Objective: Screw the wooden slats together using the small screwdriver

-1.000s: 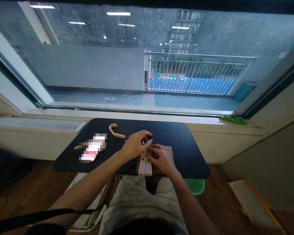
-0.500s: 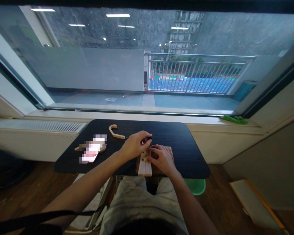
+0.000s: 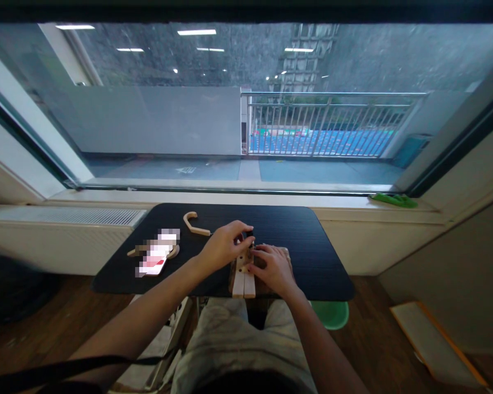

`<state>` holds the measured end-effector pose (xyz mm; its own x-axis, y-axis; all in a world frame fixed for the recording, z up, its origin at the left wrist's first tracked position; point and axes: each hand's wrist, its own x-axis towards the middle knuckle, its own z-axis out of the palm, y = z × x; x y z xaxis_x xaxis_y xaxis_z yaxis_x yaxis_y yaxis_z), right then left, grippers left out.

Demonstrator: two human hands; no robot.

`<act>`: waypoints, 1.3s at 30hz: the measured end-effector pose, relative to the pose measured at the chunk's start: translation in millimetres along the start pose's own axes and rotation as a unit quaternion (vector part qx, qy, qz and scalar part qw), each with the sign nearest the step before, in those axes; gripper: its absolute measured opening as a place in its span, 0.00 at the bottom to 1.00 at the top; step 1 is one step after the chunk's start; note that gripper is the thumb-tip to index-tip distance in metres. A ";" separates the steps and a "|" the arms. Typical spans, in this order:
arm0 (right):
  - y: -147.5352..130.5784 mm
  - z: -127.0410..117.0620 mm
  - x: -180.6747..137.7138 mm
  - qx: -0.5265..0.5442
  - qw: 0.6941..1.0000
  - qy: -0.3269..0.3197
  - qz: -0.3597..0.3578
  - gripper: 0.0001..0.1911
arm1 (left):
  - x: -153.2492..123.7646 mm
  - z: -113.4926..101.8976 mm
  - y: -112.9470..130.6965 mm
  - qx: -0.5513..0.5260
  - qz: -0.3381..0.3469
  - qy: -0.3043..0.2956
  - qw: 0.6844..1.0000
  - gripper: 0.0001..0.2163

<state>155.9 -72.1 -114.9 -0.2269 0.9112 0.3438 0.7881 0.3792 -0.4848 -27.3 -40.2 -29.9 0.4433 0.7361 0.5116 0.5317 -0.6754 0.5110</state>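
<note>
My left hand [image 3: 227, 244] reaches over the middle of the black table [image 3: 296, 230], thumb and fingers pinched on a small black piece [image 3: 250, 234]. Just below it is a pale wooden piece [image 3: 244, 282] made of two side-by-side strips with small dark holes, reaching the table's near edge. My right hand [image 3: 275, 267] grips this piece from the right, its thumb and index finger bent against it. Browner wood shows beside the strips and partly under my right hand. How the black piece meets the wood is hidden by my fingers.
A curved wooden hook-shaped piece [image 3: 193, 224] lies behind my left wrist. Farther left a blurred-out phone [image 3: 158, 257] rests near other wooden parts. A green basin [image 3: 332, 314] sits below the table's right side. The window sill [image 3: 271, 198] borders the far edge, holding a green cloth [image 3: 394, 200].
The whole view has shifted down slightly. Both hands keep nearly the same place and grip on the black piece and the wood.
</note>
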 end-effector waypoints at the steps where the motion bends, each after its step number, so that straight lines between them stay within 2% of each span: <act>1: -0.4 -0.2 0.1 -0.002 1.000 0.000 0.001 0.16 | -0.3 0.5 -0.4 -0.003 0.009 0.006 1.000 0.07; 7: -1.2 -0.7 0.4 -0.006 1.000 -0.006 0.003 0.17 | -1.7 1.9 0.1 0.000 0.032 0.037 0.999 0.05; 13: -1.3 -0.9 -0.1 -0.002 1.000 -0.002 0.003 0.16 | -0.5 2.5 1.0 -0.008 0.059 0.040 0.997 0.06; 28: -3.2 -2.9 -1.2 -0.005 1.000 0.001 0.002 0.16 | -1.1 3.3 1.9 -0.014 0.048 0.039 0.998 0.07; 39: -1.8 -2.2 0.7 -0.001 1.000 -0.021 0.006 0.17 | -1.5 1.5 1.9 -0.011 0.034 0.038 0.999 0.07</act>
<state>155.6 -72.5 -112.0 -0.2414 0.9217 0.3038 0.7916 0.3681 -0.4878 -25.9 -42.4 -30.7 0.4216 0.6833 0.5962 0.4855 -0.7254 0.4880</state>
